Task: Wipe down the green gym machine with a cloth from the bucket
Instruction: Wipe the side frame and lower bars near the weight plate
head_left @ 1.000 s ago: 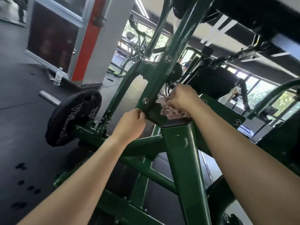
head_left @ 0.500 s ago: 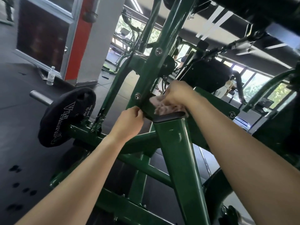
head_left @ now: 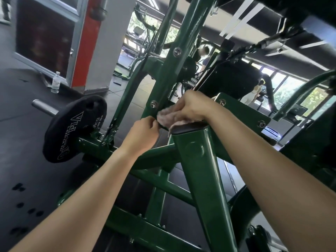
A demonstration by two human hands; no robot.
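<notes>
Dark rubber gym flooring (head_left: 21, 142) is seen at 9 o'clock, with a red-and-grey pillar (head_left: 87, 42) at 11 o'clock and a clear water bottle (head_left: 55, 82) stood at its foot. Bright windows and further machines are seen at 2 o'clock, where a person in pale clothes (head_left: 253, 94) is partly visible.

The middle of the view is filled by the green gym machine (head_left: 201, 171), whose thick upright tube is topped by a black cap (head_left: 189, 128). A black weight plate (head_left: 72, 130) is carried on a steel sleeve (head_left: 43, 107) at 9 o'clock of the frame.

The pinkish cloth (head_left: 166, 116) is bunched at the centre, pressed on the joint where a slanted green bar meets the capped tube, at 10 o'clock of the cap. It is covered and held by the right hand (head_left: 192, 106), whose grip is closed over it with curled fingers.

The left hand (head_left: 143, 133) is held just at 7 o'clock of the cloth, with its fingers curled narrowly at the edge of the green bracket. Whether anything is pinched in that grip cannot be told.
</notes>
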